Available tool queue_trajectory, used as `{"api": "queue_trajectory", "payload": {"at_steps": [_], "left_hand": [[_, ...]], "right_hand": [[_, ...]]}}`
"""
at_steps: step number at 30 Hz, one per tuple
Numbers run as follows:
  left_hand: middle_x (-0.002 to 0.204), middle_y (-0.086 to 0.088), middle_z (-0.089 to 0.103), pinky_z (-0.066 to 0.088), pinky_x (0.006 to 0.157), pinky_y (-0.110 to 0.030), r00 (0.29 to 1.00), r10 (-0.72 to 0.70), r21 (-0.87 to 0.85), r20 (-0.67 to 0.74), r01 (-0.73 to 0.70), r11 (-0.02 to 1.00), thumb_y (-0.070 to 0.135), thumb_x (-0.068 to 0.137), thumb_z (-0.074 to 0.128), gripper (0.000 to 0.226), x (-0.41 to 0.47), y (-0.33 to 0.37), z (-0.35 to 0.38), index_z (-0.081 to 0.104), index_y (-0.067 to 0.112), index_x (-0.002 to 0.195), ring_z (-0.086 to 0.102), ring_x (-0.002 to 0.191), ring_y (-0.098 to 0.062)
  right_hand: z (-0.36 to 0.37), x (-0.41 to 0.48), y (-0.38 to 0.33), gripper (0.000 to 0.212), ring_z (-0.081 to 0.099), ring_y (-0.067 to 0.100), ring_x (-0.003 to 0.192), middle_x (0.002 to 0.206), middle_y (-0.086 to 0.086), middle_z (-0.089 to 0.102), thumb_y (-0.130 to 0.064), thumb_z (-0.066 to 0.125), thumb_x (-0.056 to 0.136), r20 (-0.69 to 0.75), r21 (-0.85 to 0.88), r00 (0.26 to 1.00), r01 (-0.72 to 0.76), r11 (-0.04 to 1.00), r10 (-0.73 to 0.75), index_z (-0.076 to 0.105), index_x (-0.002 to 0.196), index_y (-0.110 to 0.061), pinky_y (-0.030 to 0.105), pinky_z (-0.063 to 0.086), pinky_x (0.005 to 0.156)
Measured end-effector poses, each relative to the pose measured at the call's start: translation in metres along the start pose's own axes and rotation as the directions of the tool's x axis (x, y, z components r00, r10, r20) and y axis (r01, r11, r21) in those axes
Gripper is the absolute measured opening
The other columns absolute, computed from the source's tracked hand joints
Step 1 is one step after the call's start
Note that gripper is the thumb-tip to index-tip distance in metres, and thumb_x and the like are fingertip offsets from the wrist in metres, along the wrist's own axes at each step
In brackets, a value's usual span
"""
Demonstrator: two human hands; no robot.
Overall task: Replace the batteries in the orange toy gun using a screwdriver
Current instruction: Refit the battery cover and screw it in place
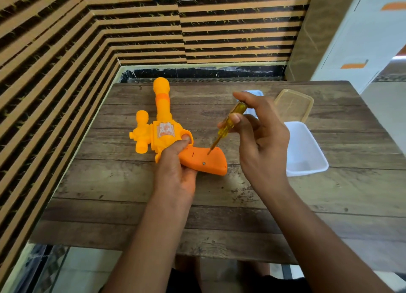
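The orange plastic toy gun (162,127) lies left of centre on the wooden plank desk (131,215), barrel pointing away, handle nearest and held in the left grip (175,174). The right grip (261,138) holds the yellow clear-handled screwdriver (228,123) tilted, tip on that handle. A white rectangular plastic tub (307,160) sits to the right, with a clear plastic container (294,104) behind it.

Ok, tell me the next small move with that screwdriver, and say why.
Probably press the tip in and twist the screwdriver anticlockwise. The right hand pinches its yellow handle, and the tip touches the upper edge of the orange grip of the toy gun, which the left hand holds steady. The grip looks closed, and a screw head shows lower down on it.
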State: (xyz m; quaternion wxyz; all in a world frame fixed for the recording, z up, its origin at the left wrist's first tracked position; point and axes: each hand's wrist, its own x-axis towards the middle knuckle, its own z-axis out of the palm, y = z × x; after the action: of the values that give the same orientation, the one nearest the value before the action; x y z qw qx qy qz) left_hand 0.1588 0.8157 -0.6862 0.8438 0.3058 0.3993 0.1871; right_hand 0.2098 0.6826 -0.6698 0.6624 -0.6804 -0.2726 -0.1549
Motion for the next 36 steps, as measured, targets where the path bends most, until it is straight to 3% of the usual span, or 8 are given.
{"api": "queue_trajectory", "payload": {"at_steps": [5, 8, 12, 16, 18, 23, 28, 36], "left_hand": [[0.108, -0.007, 0.075, 0.06, 0.072, -0.043, 0.999, -0.038, -0.012, 0.038, 0.038, 0.999, 0.003, 0.093, 0.07, 0.041, 0.0, 0.006, -0.003, 0.064, 0.012, 0.133, 0.073, 0.102, -0.02], [0.112, -0.01, 0.075, 0.061, 0.083, -0.048, 0.998, -0.036, 0.012, 0.051, 0.036, 0.999, 0.004, 0.093, 0.069, 0.041, 0.003, 0.005, -0.004, 0.063, 0.01, 0.133, 0.074, 0.1, -0.019], [0.13, -0.022, 0.07, 0.053, 0.102, -0.061, 0.996, -0.04, 0.004, 0.078, 0.039, 0.999, 0.006, 0.091, 0.071, 0.047, 0.01, 0.002, -0.009, 0.059, 0.008, 0.136, 0.069, 0.121, -0.033], [0.131, -0.023, 0.069, 0.054, 0.098, -0.062, 0.995, -0.059, -0.03, 0.081, 0.062, 0.998, 0.006, 0.091, 0.071, 0.049, 0.01, 0.003, -0.008, 0.058, 0.007, 0.138, 0.068, 0.123, -0.033], [0.133, -0.022, 0.068, 0.057, 0.091, -0.062, 0.993, -0.078, -0.048, 0.083, 0.082, 0.995, 0.005, 0.093, 0.068, 0.047, 0.009, 0.004, -0.006, 0.057, 0.007, 0.139, 0.067, 0.124, -0.032], [0.136, -0.024, 0.065, 0.063, 0.08, -0.053, 0.988, -0.105, -0.063, 0.11, 0.113, 0.992, 0.005, 0.096, 0.065, 0.048, 0.006, 0.004, -0.004, 0.053, 0.006, 0.143, 0.066, 0.123, -0.032], [0.137, -0.023, 0.065, 0.063, 0.081, -0.055, 0.987, -0.112, -0.073, 0.118, 0.121, 0.99, 0.005, 0.096, 0.065, 0.049, 0.006, 0.006, -0.004, 0.052, 0.006, 0.144, 0.065, 0.126, -0.031], [0.138, -0.021, 0.065, 0.061, 0.084, -0.059, 0.992, -0.086, -0.084, 0.093, 0.093, 0.992, 0.003, 0.094, 0.067, 0.048, 0.007, 0.005, -0.004, 0.055, 0.01, 0.141, 0.07, 0.117, -0.03]], "right_hand": [[0.003, -0.002, -0.001, 0.037, 0.073, 0.031, 0.088, 0.101, 0.008, 0.065, -0.013, 0.068, 0.101, 0.05, -0.001, 0.997, -0.053, 0.999, 0.053, 0.058, 0.136, -0.016, 0.052, 0.06, 0.073], [0.006, -0.003, -0.005, 0.051, 0.075, 0.024, 0.082, 0.093, 0.007, 0.073, -0.006, 0.071, 0.098, 0.154, 0.001, 0.985, -0.082, 0.997, 0.081, 0.049, 0.141, -0.024, 0.05, 0.06, 0.07], [0.006, -0.004, -0.008, 0.065, 0.079, 0.02, 0.079, 0.092, 0.002, 0.076, 0.005, 0.068, 0.096, 0.254, 0.062, 0.958, -0.153, 0.986, 0.133, 0.041, 0.142, -0.032, 0.051, 0.062, 0.076], [0.007, -0.001, -0.002, 0.068, 0.068, 0.052, 0.069, 0.084, 0.025, 0.068, -0.006, 0.072, 0.093, 0.226, 0.076, 0.958, -0.199, 0.977, 0.178, 0.044, 0.14, -0.046, 0.065, 0.056, 0.064], [0.006, -0.002, -0.004, 0.068, 0.068, 0.052, 0.067, 0.08, 0.029, 0.065, -0.006, 0.073, 0.093, 0.231, 0.074, 0.956, -0.203, 0.976, 0.181, 0.043, 0.142, -0.043, 0.063, 0.056, 0.062], [0.007, -0.005, -0.01, 0.067, 0.077, 0.021, 0.067, 0.075, 0.003, 0.074, 0.001, 0.073, 0.092, 0.25, 0.052, 0.956, -0.17, 0.984, 0.152, 0.043, 0.146, -0.023, 0.053, 0.059, 0.066], [0.01, -0.005, -0.007, 0.069, 0.073, 0.041, 0.067, 0.079, 0.01, 0.075, -0.005, 0.074, 0.093, 0.231, 0.041, 0.961, -0.162, 0.986, 0.149, 0.042, 0.143, -0.04, 0.06, 0.058, 0.067], [0.009, -0.004, -0.002, 0.067, 0.07, 0.045, 0.064, 0.076, 0.014, 0.073, -0.009, 0.075, 0.094, 0.217, 0.042, 0.964, -0.168, 0.985, 0.155, 0.042, 0.145, -0.036, 0.06, 0.058, 0.065]]}}
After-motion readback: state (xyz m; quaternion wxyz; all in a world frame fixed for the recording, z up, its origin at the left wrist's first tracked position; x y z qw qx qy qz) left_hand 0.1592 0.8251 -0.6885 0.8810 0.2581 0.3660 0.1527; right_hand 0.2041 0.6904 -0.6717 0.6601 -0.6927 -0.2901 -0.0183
